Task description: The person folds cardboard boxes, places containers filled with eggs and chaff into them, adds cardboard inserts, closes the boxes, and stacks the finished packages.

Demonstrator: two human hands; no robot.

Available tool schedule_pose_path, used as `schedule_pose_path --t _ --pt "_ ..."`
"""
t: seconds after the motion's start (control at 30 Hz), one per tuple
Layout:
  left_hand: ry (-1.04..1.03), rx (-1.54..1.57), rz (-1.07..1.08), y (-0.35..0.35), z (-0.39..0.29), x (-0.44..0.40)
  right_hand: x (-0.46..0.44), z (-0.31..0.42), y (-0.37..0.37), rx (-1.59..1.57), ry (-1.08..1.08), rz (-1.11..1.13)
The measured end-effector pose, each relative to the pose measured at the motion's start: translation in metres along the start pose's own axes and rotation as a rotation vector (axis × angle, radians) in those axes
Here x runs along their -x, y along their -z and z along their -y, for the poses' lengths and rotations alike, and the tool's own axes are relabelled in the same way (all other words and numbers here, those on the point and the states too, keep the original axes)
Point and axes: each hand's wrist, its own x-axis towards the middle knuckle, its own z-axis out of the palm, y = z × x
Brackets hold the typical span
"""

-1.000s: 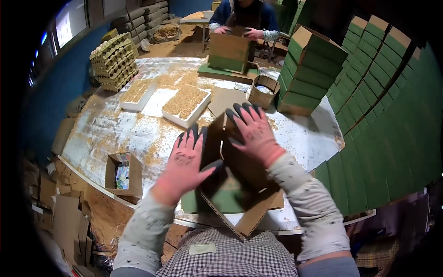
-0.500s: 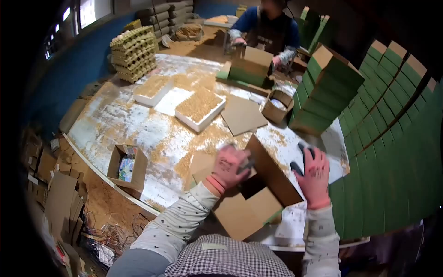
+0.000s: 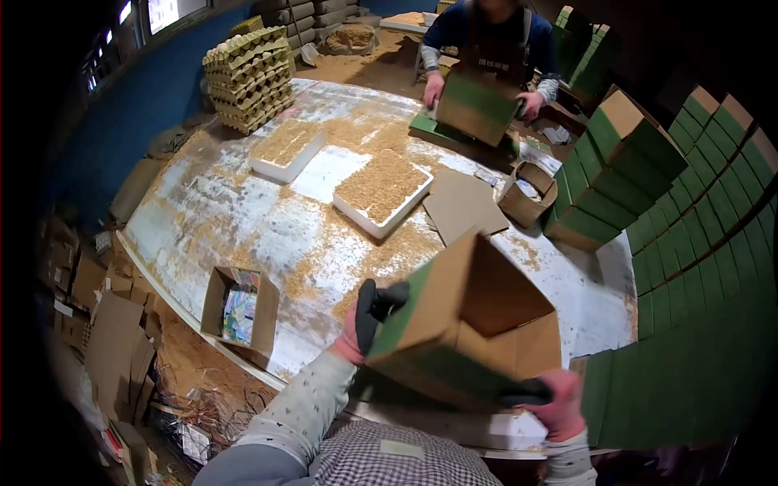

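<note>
A brown and green cardboard box [image 3: 454, 324] is tilted up in front of me, its open top facing right and away, with bare brown walls inside. My left hand [image 3: 366, 320], in a pink glove with dark fingers, is closed against the box's green left side. At the near right lower corner, my right hand [image 3: 555, 402] grips the box; its dark fingertips are partly blurred. Part of the box's underside is hidden from view.
White trays of sawdust-like filling [image 3: 381, 190] and a flat cardboard sheet [image 3: 466, 204] lie beyond. A small box of colourful cards [image 3: 239, 314] is at left. Stacked egg trays [image 3: 250, 77] stand behind. Green boxes [image 3: 620, 170] rise at right. A co-worker [image 3: 502, 57] handles another box opposite.
My hands, apart around the box before, now hold it on two sides. The box has been turned and tilted up, showing its green outside. The co-worker's box has tilted too.
</note>
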Motion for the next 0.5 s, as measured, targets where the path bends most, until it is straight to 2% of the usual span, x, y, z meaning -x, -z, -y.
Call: schedule_pose_path --t 0.03,0.07,0.1,0.13,0.17,0.2,0.23,0.27,0.3,0.33,0.4,0.5 --pt "-0.082 -0.493 0.016 0.032 0.005 -0.007 0.0 -0.007 -0.033 0.1 -0.035 0.178" --pt "-0.047 -0.683 0.01 0.055 0.007 -0.028 0.005 -0.017 -0.065 0.204 -0.07 0.351" --pt "-0.011 -0.874 0.011 0.079 0.009 -0.05 0.006 -0.016 -0.075 0.228 -0.019 0.361" --pt "-0.154 -0.971 -0.116 0.106 0.018 -0.084 0.003 -0.014 -0.082 0.254 0.028 0.375" --pt "-0.29 -1.055 -0.253 0.123 0.026 -0.108 -0.003 -0.008 -0.083 0.28 -0.036 0.374" --pt "-0.29 -1.19 -0.391 0.108 0.007 -0.131 -0.005 -0.007 -0.083 0.288 -0.041 0.366" --pt "-0.195 -1.346 -0.642 0.1 -0.005 -0.161 -0.006 -0.005 -0.083 0.295 -0.048 0.357" --pt "0.025 -1.347 -0.765 0.092 -0.018 -0.186 -0.006 -0.004 -0.082 0.302 -0.057 0.347" --pt "0.244 -1.355 -0.797 0.099 -0.023 -0.213 -0.009 -0.003 -0.081 0.286 -0.07 0.359" --pt "0.312 -1.449 -0.855 0.088 -0.019 -0.224 -0.013 -0.003 -0.08 0.272 -0.084 0.368" --pt "0.229 -1.448 -0.958 0.129 0.018 -0.265 -0.018 -0.002 -0.078 0.265 -0.112 0.389" --pt "0.211 -1.384 -0.921 0.124 0.009 -0.271 -0.021 -0.002 -0.079 0.278 -0.136 0.405"
